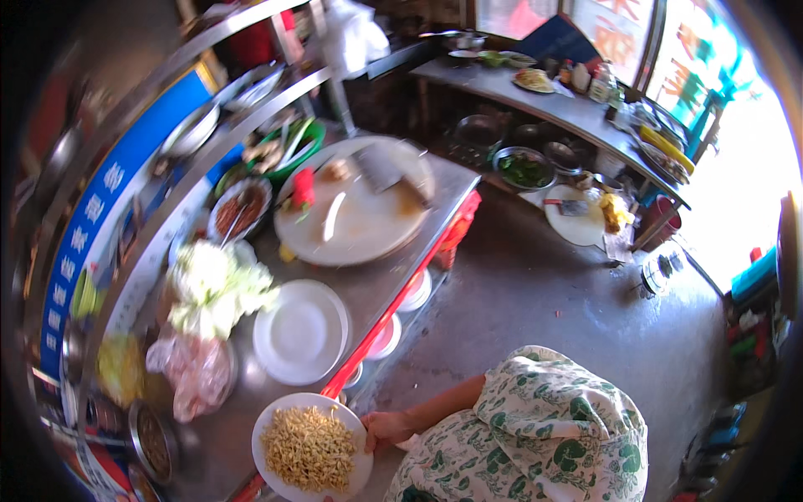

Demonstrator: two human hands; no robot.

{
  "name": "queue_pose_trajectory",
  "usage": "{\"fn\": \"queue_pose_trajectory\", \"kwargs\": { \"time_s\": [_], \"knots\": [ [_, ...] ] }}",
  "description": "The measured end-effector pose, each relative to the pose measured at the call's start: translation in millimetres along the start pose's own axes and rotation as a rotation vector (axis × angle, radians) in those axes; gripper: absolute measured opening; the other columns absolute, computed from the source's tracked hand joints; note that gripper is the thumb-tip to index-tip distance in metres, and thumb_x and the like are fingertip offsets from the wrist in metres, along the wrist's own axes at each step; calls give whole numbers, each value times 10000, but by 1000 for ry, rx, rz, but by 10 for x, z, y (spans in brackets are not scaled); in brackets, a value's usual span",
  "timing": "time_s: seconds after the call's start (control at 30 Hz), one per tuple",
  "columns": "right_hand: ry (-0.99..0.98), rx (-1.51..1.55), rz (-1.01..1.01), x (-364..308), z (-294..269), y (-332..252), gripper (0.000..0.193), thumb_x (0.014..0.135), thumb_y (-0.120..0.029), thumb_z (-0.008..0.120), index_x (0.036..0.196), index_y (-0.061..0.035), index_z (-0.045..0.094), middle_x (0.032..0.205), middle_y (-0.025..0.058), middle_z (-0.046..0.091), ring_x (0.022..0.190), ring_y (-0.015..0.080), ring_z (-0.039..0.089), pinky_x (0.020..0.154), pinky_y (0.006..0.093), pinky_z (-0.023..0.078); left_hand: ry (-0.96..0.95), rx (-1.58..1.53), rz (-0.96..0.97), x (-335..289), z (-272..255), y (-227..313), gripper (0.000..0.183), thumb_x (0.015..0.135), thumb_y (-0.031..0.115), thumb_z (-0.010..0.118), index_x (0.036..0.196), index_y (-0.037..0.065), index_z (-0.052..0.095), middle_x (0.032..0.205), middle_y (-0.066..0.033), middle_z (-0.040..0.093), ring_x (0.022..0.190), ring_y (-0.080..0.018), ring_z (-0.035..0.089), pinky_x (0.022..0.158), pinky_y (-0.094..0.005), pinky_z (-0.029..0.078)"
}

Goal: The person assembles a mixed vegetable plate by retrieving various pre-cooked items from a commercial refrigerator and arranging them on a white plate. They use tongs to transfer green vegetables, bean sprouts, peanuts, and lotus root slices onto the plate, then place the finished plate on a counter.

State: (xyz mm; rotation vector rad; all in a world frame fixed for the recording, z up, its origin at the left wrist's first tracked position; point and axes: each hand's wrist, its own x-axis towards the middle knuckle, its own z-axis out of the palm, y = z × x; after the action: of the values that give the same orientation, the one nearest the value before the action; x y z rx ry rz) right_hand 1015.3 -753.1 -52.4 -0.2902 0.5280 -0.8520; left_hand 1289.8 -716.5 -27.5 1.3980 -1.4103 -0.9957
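At the counter's right edge: over the red trim [368, 341], toward the near end of the steel counter [372, 289], I hold the sprout plate [361, 456]; whether its base also rests there I cannot tell
My right hand [386, 428]: grasping the plate's right rim, likely because that keeps my fingers out of the food
My left hand: out of view, so I cannot tell its grip
Sprouts [309, 448]: heaped mid-plate with rim showing, which should guard against spills
Bare white plate [301, 331]: just beyond mine, near the same edge, probably for easy reach
Chopping board [381, 238]: toward the far right corner, broad enough for the cleaver [376, 170] and red pepper [303, 191]; the cleaver's handle points to the right edge, seemingly for taking up from that side
Cabbage [213, 289] and pink plastic bag [196, 376]: toward the left edge, perhaps to free the right
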Motion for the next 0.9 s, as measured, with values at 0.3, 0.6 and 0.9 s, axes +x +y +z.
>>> {"fn": "queue_pose_trajectory", "kwargs": {
  "time_s": [0.3,0.6,0.9],
  "knots": [
    [367,309,-449,-2810,-1192,-793,430,668,170,504,1083,74,562,1118,183,581,1020,309,570,895,388,459,-686,-795,-288,-398,2858,1473,625,781,79,525,1353,77,273,1300,-142,406,1131,-296,477,859,-427,479],
    [846,376,-1121,-5406,-2501,-1576,357,640,175,538,960,39,619,1001,157,633,881,278,628,782,380,521,-1310,-532,-757,-514,5242,1682,532,880,94,510,1347,18,267,1232,-215,474,1076,-269,532,862,-398,490],
    [1079,458,-1486,-7420,-4328,-2800,402,653,147,515,1032,15,535,965,97,605,844,225,596,684,302,512,-1364,-422,-624,-201,7562,2455,432,889,118,507,1282,-6,380,1132,-161,562,985,-212,580,833,-323,488]
  ]
}}
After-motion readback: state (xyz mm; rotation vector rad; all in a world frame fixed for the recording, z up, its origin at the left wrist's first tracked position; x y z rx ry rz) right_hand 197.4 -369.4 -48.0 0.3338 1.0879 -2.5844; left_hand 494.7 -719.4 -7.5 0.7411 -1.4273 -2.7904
